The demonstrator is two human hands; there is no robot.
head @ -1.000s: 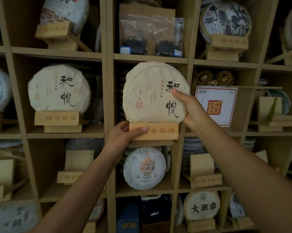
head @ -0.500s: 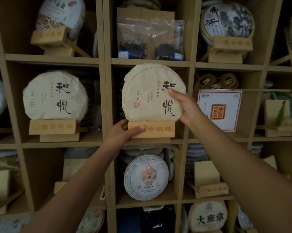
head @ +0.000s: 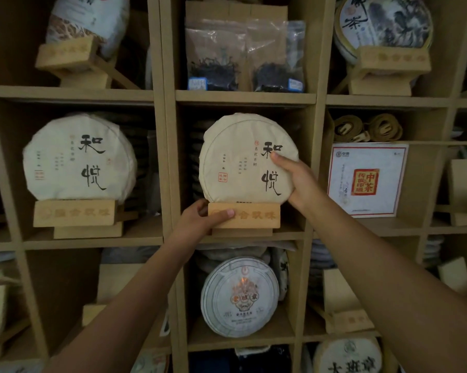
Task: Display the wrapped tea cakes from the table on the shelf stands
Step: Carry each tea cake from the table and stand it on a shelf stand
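One tea cake (head: 240, 160) on one stand (head: 250, 215); right hand (head: 298, 179) fingers grip cake, left hand (head: 200, 219) pinches stand.

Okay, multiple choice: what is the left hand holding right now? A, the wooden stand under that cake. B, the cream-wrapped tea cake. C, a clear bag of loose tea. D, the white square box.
A: the left hand grips the left end of the wooden stand, thumb across its front.

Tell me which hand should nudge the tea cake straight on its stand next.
Right. The right hand already grips the tea cake at its lower right edge, thumb on the face. The left hand holds the wooden stand, so it likely serves best steadying that.
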